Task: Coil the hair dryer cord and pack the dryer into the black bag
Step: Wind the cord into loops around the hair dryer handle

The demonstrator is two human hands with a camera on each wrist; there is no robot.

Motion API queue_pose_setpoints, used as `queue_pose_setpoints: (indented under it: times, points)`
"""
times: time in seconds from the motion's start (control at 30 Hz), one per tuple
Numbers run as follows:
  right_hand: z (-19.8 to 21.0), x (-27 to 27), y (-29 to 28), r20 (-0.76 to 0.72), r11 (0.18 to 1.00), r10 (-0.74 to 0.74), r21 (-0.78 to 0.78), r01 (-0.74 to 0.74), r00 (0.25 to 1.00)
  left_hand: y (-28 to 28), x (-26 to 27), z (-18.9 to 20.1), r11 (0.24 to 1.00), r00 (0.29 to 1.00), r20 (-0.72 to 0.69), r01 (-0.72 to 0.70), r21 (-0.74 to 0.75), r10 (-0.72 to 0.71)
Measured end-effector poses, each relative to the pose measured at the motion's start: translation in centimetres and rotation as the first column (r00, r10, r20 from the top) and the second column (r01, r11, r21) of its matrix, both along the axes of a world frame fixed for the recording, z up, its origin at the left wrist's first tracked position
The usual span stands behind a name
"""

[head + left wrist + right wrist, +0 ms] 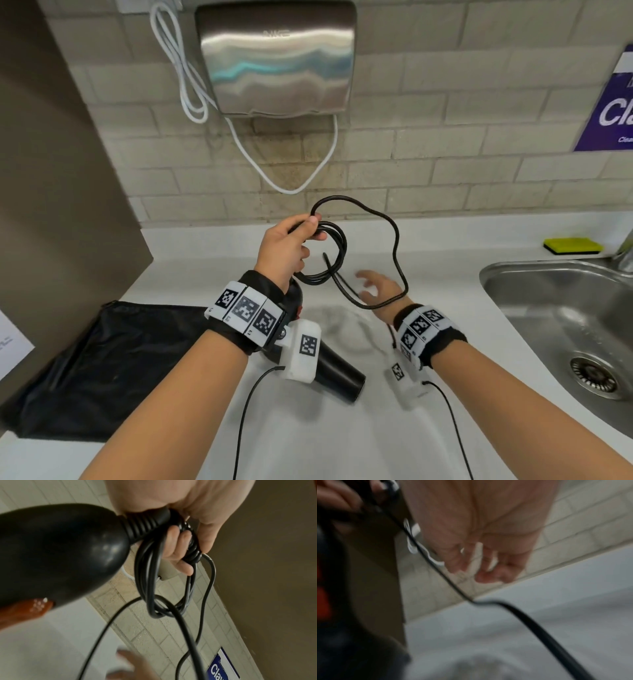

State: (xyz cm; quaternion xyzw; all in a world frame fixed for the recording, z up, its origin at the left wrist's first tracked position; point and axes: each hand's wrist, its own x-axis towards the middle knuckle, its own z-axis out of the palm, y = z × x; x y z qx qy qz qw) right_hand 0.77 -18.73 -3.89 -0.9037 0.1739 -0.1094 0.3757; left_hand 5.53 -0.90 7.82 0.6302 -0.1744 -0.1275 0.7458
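My left hand (306,228) is raised over the counter and grips several coils of the black hair dryer cord (334,255). In the left wrist view its fingers (180,545) curl round the coils (149,574) right at the dryer's ribbed cord collar (145,522). The black hair dryer (337,375) is below my left wrist, barrel pointing toward me. A wide loose loop of cord (397,240) arcs to the right and crosses my right wrist. My right hand (371,282) is spread, holding nothing; its fingers (488,563) are blurred. The black bag (102,359) lies flat at the left.
A steel sink (548,308) is set into the white counter (342,445) at the right, with a yellow sponge (573,245) behind it. A steel hand dryer (277,58) with a white cable (291,190) hangs on the tiled wall. A brown panel (51,171) borders the left.
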Motion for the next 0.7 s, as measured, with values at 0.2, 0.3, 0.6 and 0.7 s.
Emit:
queue_pose_setpoints:
  times: [0.2, 0.3, 0.6, 0.7]
  points:
    - [3.8, 1.0, 5.6, 0.462, 0.841, 0.355, 0.222, -0.493, 0.813, 0.3, 0.2, -0.1, 1.0, 1.0, -0.014, 0.019, -0.015, -0.019]
    - [3.8, 1.2, 6.0, 0.529, 0.751, 0.371, 0.313, -0.582, 0.763, 0.6, -0.1, 0.2, 0.999, 0.999, -0.013, 0.044, -0.031, -0.044]
    - [3.9, 1.8, 5.8, 0.533, 0.725, 0.238, 0.459, -0.514, 0.812, 0.8, 0.0, -0.1, 0.998, 0.999, -0.012, 0.045, -0.053, -0.045]
    - [3.2, 3.0, 3.1, 0.505, 0.918, -0.085, 0.374, -0.129, 0.859, 1.2, 0.0, -0.2, 0.998, 0.999, 0.008, 0.048, -0.037, -0.047]
